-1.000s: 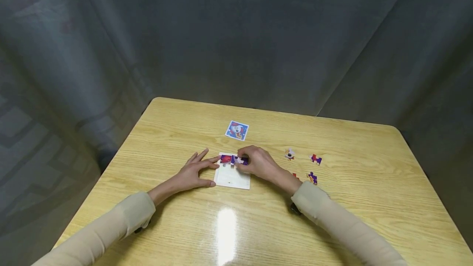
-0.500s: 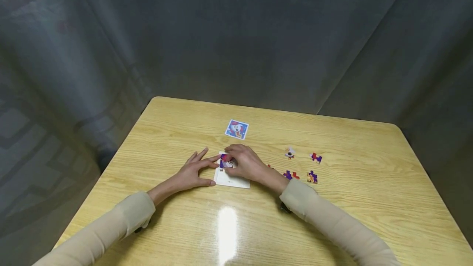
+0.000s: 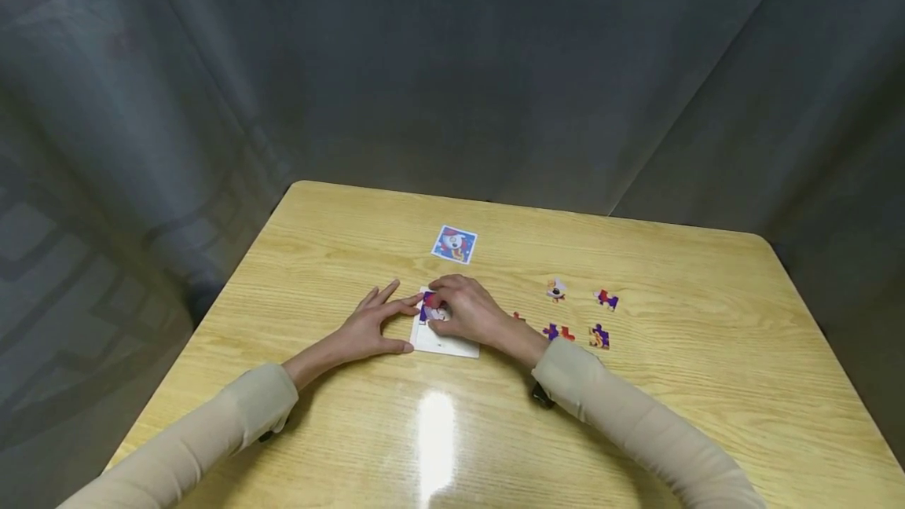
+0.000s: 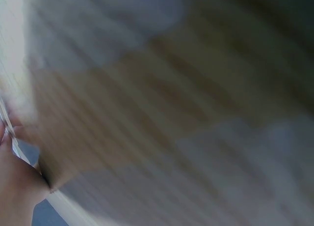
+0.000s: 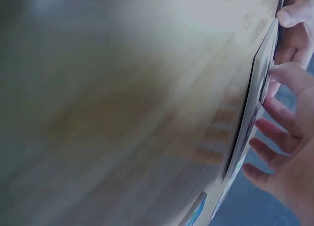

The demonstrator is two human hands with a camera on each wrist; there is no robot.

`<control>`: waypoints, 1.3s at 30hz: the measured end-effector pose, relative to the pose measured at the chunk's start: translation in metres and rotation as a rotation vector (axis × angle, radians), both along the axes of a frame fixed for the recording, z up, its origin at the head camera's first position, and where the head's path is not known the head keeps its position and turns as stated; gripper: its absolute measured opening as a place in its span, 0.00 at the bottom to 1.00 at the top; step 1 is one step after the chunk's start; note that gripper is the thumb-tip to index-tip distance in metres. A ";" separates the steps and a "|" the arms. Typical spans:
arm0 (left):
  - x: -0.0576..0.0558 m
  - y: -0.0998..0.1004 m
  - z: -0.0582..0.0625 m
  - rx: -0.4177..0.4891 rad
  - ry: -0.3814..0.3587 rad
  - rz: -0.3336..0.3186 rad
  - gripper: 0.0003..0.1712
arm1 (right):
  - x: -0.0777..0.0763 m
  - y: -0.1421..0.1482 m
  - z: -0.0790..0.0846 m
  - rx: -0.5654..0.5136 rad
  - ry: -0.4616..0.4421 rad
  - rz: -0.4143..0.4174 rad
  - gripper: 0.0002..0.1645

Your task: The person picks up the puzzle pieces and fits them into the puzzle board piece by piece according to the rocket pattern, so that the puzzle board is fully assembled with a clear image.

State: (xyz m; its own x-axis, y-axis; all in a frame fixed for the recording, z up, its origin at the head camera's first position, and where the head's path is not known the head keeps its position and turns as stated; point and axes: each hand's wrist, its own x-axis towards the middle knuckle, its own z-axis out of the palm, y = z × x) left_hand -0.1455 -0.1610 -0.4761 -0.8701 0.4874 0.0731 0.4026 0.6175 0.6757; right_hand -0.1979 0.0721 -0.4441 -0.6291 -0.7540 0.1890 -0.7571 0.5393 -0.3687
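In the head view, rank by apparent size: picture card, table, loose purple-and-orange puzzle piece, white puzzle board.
1. Table
2. White puzzle board, partly covered by the right hand
3. Picture card
4. Purple-and-orange puzzle piece

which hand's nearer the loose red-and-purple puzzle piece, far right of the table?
Right. The right hand is over the white board, left of that puzzle piece; the left hand is farther left, at the board's left edge.
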 end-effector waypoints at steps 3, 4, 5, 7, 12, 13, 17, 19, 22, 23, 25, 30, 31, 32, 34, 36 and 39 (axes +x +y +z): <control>0.000 -0.001 0.000 0.001 0.002 -0.005 0.32 | 0.001 -0.001 -0.001 0.002 0.013 -0.004 0.14; 0.000 -0.001 0.000 0.004 0.003 -0.007 0.32 | 0.001 -0.001 -0.001 0.003 0.021 -0.005 0.14; 0.000 -0.001 0.001 0.006 0.004 -0.010 0.31 | 0.002 -0.001 -0.001 0.003 0.025 -0.007 0.14; 0.000 -0.001 0.001 0.009 0.007 -0.014 0.31 | 0.003 -0.001 -0.001 0.004 0.033 -0.014 0.14; -0.001 -0.001 0.001 0.011 0.006 -0.017 0.30 | 0.003 0.000 -0.001 0.002 0.037 -0.019 0.13; -0.001 -0.001 0.001 0.010 0.007 -0.017 0.30 | 0.003 0.000 0.000 -0.001 0.034 -0.016 0.13; -0.001 -0.002 0.001 0.006 -0.001 -0.012 0.30 | 0.003 0.000 0.000 -0.004 0.019 -0.005 0.13; -0.001 -0.002 0.001 0.006 -0.006 -0.009 0.30 | 0.004 0.000 0.000 -0.003 0.012 -0.003 0.13; 0.000 -0.001 0.001 0.009 -0.013 -0.007 0.30 | 0.005 0.001 0.001 0.003 0.008 -0.008 0.12; 0.000 -0.001 0.001 0.011 -0.013 -0.008 0.30 | 0.006 0.001 0.002 0.006 0.008 -0.011 0.12; -0.001 -0.001 0.001 0.009 -0.010 -0.012 0.30 | 0.006 0.001 0.002 0.017 0.012 -0.018 0.11; -0.001 0.000 0.002 0.006 -0.006 -0.011 0.30 | 0.007 0.002 0.003 0.030 0.027 -0.022 0.11; -0.001 0.000 0.003 0.007 -0.006 -0.009 0.30 | 0.007 0.002 0.003 0.028 0.029 -0.021 0.11; -0.001 0.000 0.003 0.008 -0.007 -0.008 0.30 | 0.007 0.002 0.003 0.026 0.032 -0.019 0.11; -0.001 -0.001 0.003 0.009 -0.008 -0.008 0.30 | 0.007 0.003 0.003 0.023 0.035 -0.015 0.12; -0.001 -0.001 0.003 0.006 -0.004 -0.008 0.30 | 0.007 0.003 0.003 0.019 0.038 -0.010 0.12; 0.000 -0.001 0.002 0.002 0.001 -0.009 0.30 | 0.007 0.003 0.003 0.014 0.040 -0.001 0.14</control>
